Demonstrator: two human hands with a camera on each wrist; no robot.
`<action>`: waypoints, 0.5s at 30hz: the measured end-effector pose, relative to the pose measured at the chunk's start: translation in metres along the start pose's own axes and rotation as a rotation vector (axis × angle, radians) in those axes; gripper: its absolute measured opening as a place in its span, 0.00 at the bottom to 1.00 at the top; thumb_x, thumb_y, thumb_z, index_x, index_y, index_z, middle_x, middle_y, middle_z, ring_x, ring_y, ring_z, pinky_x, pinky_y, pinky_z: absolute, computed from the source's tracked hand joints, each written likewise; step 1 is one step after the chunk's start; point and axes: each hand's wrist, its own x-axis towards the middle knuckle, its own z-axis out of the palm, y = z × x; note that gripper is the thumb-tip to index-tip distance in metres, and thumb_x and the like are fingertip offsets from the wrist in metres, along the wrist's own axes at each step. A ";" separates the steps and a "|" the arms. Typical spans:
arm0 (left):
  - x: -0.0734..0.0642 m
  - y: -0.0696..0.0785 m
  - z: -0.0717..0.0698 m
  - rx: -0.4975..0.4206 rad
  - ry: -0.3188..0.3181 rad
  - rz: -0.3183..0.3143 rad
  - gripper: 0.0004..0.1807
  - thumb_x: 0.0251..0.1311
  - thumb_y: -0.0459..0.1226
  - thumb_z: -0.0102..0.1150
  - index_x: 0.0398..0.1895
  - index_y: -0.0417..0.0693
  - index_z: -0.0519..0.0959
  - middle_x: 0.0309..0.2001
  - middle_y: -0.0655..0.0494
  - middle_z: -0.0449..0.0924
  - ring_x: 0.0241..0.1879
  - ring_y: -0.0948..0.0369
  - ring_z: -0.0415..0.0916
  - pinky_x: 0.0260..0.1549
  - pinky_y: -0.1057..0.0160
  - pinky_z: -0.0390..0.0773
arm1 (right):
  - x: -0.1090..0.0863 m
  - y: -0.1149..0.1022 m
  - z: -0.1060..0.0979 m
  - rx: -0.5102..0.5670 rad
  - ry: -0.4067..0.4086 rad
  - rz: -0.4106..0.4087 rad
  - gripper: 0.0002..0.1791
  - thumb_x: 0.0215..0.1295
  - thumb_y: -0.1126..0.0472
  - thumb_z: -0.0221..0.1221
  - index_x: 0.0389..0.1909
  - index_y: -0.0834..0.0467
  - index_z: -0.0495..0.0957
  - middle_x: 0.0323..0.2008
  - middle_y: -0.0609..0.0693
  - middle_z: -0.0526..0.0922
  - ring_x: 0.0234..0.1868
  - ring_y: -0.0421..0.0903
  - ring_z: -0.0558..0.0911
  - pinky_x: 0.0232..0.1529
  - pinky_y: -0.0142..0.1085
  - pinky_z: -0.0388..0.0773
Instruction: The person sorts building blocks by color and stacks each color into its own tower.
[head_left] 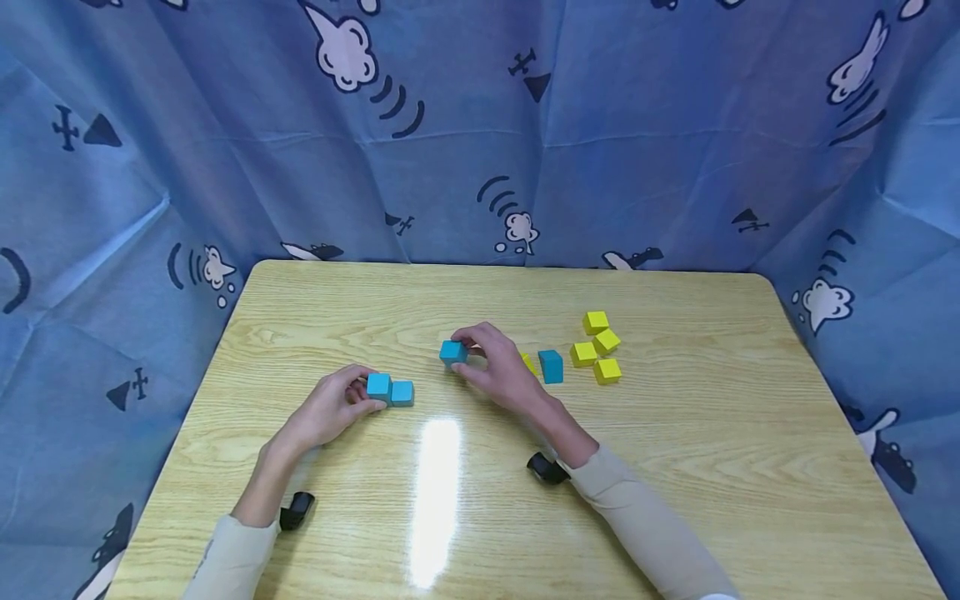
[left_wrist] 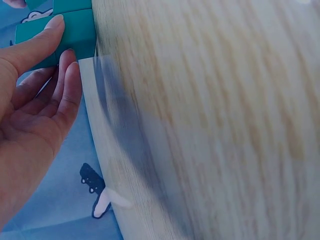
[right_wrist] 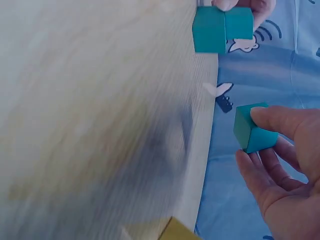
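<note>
In the head view, my left hand (head_left: 330, 404) pinches a blue cube (head_left: 379, 387) between thumb and fingers. The left wrist view shows this upper cube (left_wrist: 32, 42) resting on a lower cube (left_wrist: 77, 32). Directly to their right, and touching, sits another blue cube (head_left: 402, 394). My right hand (head_left: 498, 367) grips a separate blue cube (head_left: 453, 353) by its sides, a short way right of the stack. That held cube (right_wrist: 255, 130) is raised above the table in the right wrist view.
Right of my right hand stands a blue block (head_left: 551, 367), with a yellow cube (head_left: 529, 364) partly hidden by the hand. Several yellow cubes (head_left: 607, 371) lie farther right on the wooden table (head_left: 712, 433). A blue patterned cloth (head_left: 465, 167) hangs around the back and sides.
</note>
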 end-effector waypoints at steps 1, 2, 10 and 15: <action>0.000 0.000 0.000 -0.002 0.002 0.000 0.20 0.63 0.32 0.71 0.56 0.34 0.78 0.35 0.53 0.79 0.34 0.60 0.76 0.34 0.65 0.78 | 0.000 -0.001 0.002 0.009 -0.004 0.001 0.20 0.64 0.70 0.69 0.56 0.63 0.78 0.52 0.56 0.78 0.54 0.50 0.80 0.58 0.39 0.80; 0.000 0.000 0.000 -0.003 0.003 0.000 0.20 0.63 0.32 0.71 0.56 0.34 0.78 0.35 0.53 0.79 0.33 0.60 0.76 0.34 0.65 0.78 | 0.001 -0.002 0.005 0.021 -0.008 0.001 0.20 0.64 0.70 0.69 0.56 0.63 0.78 0.52 0.55 0.78 0.54 0.50 0.80 0.58 0.39 0.80; 0.000 -0.001 0.000 -0.001 -0.001 -0.006 0.21 0.63 0.32 0.71 0.56 0.34 0.78 0.35 0.53 0.79 0.34 0.60 0.76 0.34 0.65 0.78 | 0.000 -0.009 0.024 0.116 -0.044 -0.012 0.20 0.62 0.72 0.70 0.54 0.62 0.78 0.51 0.55 0.78 0.53 0.50 0.80 0.59 0.43 0.79; 0.001 -0.002 0.001 0.003 0.000 -0.004 0.21 0.62 0.31 0.71 0.56 0.34 0.78 0.35 0.53 0.79 0.33 0.61 0.76 0.34 0.65 0.78 | 0.000 -0.012 0.037 0.170 -0.073 -0.018 0.20 0.63 0.71 0.70 0.55 0.61 0.77 0.52 0.53 0.78 0.54 0.48 0.80 0.60 0.42 0.79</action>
